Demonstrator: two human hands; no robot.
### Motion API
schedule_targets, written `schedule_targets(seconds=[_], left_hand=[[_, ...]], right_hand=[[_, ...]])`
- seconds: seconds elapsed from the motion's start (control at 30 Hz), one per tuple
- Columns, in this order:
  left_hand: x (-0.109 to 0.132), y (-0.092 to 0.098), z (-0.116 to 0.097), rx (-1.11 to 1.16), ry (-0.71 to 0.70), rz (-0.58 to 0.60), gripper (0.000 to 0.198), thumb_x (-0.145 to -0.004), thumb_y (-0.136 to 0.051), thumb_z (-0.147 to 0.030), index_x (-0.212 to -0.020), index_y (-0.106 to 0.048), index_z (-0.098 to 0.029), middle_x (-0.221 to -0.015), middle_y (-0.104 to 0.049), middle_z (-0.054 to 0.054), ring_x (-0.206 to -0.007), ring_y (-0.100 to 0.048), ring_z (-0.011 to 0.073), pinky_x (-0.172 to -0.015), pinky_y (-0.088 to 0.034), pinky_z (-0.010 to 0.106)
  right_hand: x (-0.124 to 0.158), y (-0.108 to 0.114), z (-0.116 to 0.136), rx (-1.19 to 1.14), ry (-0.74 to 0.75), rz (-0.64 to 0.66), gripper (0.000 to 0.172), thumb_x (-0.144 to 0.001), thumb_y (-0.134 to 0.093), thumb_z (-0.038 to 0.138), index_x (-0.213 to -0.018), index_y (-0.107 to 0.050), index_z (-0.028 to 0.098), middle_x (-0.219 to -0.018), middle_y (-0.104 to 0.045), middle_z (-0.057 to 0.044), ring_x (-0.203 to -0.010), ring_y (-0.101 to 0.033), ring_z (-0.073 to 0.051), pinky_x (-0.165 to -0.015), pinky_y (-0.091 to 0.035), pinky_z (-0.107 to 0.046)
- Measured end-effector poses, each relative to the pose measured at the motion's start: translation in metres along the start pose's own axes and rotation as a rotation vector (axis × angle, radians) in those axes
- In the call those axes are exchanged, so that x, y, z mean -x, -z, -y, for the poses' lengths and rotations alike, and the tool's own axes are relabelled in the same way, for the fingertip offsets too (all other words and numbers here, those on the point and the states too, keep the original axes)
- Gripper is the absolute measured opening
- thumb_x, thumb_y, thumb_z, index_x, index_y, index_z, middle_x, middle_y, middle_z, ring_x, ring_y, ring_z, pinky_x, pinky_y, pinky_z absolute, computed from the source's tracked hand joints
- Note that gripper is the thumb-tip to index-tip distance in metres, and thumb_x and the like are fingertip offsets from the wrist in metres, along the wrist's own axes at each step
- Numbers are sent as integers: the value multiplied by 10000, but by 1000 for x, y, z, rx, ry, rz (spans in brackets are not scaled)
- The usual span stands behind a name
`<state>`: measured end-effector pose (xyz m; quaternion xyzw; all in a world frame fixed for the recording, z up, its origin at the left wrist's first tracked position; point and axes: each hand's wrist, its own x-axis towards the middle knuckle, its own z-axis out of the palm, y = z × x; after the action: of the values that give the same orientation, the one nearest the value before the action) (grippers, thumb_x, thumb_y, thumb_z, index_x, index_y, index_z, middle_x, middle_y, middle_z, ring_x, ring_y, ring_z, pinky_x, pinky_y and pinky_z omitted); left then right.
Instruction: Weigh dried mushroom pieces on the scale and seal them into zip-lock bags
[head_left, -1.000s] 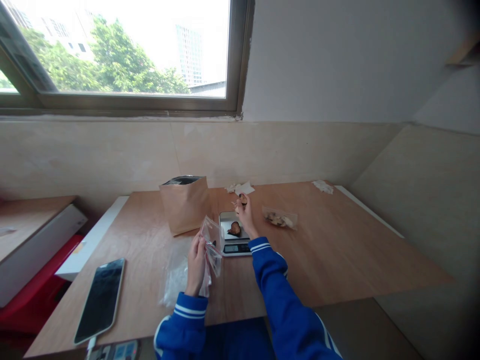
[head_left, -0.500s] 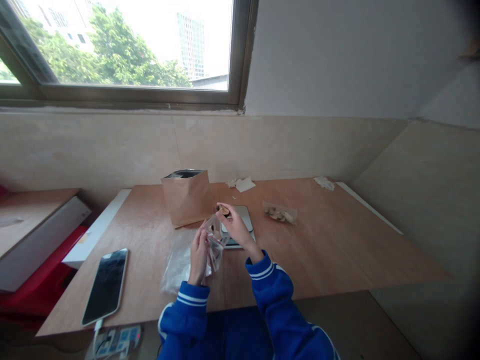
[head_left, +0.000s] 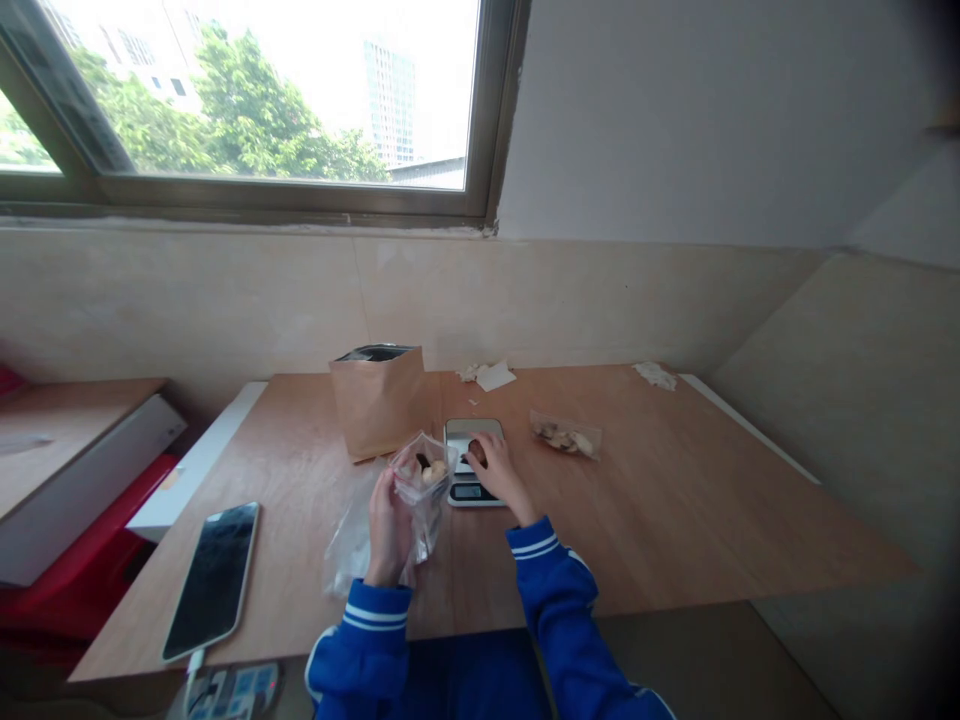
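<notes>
My left hand (head_left: pixel 389 523) grips a small clear plastic bag (head_left: pixel 424 475) held upright above the wooden table (head_left: pixel 660 500); a pale piece and a dark piece lie inside it. My right hand (head_left: pixel 499 472) rests over the platform of a small digital scale (head_left: pixel 465 440), fingers curled around a dark piece there. Whether that piece is lifted or only touched I cannot tell. A brown paper bag (head_left: pixel 377 402) stands open just behind the left hand.
A phone (head_left: pixel 213 579) lies face up at the table's left front, cabled to a power strip (head_left: pixel 229 691). A filled clear bag (head_left: pixel 566 437) lies right of the scale. Paper scraps (head_left: pixel 489 375) sit by the wall. More empty plastic bags (head_left: pixel 346 545) lie under my left hand.
My right hand carried a pale piece from the scale to the clear bag, dropped it in, and has gone back to the scale. The left hand kept holding the bag.
</notes>
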<state>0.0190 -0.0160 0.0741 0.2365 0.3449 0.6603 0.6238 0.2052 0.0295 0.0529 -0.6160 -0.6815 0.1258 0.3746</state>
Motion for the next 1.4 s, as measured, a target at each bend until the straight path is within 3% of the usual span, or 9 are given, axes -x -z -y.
schedule_targets(seconds=[0.27, 0.47, 0.6, 0.7, 0.9, 1.03, 1.13, 1.23, 1.4], left_hand=[[5, -1, -6, 83, 23, -60, 344, -813, -614, -369, -1076, -702, -164, -1224, -658, 89, -1276, -501, 259, -1086, -387, 398], [6, -3, 3, -24, -72, 11, 384, -831, -610, -392, -1156, -672, -196, -1322, -599, 88, -1316, -462, 263, -1083, -389, 398], [8, -6, 6, -76, -133, 57, 392, -868, -566, -415, -1190, -652, -208, -1345, -582, 80, -1302, -480, 242, -1085, -391, 387], [10, -8, 5, -68, -144, 25, 401, -865, -577, -418, -1204, -641, -214, -1328, -595, 77, -1254, -526, 235, -1037, -446, 376], [15, -10, 1, -51, -183, -8, 350, -870, -571, -410, -1152, -657, -223, -1370, -559, 77, -1251, -524, 236, -938, -518, 339], [20, -13, 1, -79, -211, -20, 416, -900, -520, -441, -1251, -600, -233, -1418, -512, 73, -1308, -467, 228, -1016, -457, 339], [30, -16, 6, -206, -229, -11, 473, -914, -494, -459, -1339, -529, -254, -1438, -490, 52, -1363, -396, 219, -1125, -332, 366], [44, -18, 13, -327, -238, 16, 484, -910, -503, -463, -1349, -513, -262, -1467, -454, 40, -1400, -333, 208, -1168, -246, 360], [55, -19, 11, -398, -314, 35, 301, -937, -456, -445, -1060, -636, -238, -1477, -436, 43, -1396, -338, 206, -1157, -245, 356]], right_hand=[[0, -17, -20, -11, -33, -80, 211, -879, -562, 301, -1024, -677, 200, -1060, -626, -126, -1013, -589, -269, -913, -473, -434], [-5, 35, 55, -628, -123, -81, 477, -959, -342, 542, -1132, -620, 195, -1018, -705, -95, -802, -662, -188, -678, -520, -288], [-1, 65, 102, -481, 19, 64, 431, -954, -396, 535, -1092, -663, 226, -1013, -719, -62, -941, -656, -201, -863, -484, -323], [6, 72, 105, -386, 31, 41, 430, -958, -386, 530, -1076, -668, 227, -1088, -700, -69, -1042, -625, -220, -929, -457, -356], [37, 53, 72, -506, -169, -77, 484, -931, -380, 586, -1109, -619, 204, -1163, -655, -115, -1035, -628, -231, -888, -506, -378], [66, 27, 79, -622, -307, 56, 648, -851, -536, 595, -1346, -425, 191, -1280, -587, -161, -1023, -648, -234, -841, -549, -387], [80, 13, 98, -683, -199, 126, 702, -799, -663, 506, -1382, -402, 213, -1351, -546, -139, -1173, -582, -241, -961, -505, -394], [83, 9, 113, -653, -107, 98, 509, -855, -618, 435, -1318, -522, 245, -1344, -569, -90, -1229, -545, -236, -1044, -445, -407], [82, 19, 102, -669, -97, 72, 380, -968, -418, 416, -1242, -613, 239, -1253, -647, -70, -1179, -590, -234, -1021, -461, -406]])
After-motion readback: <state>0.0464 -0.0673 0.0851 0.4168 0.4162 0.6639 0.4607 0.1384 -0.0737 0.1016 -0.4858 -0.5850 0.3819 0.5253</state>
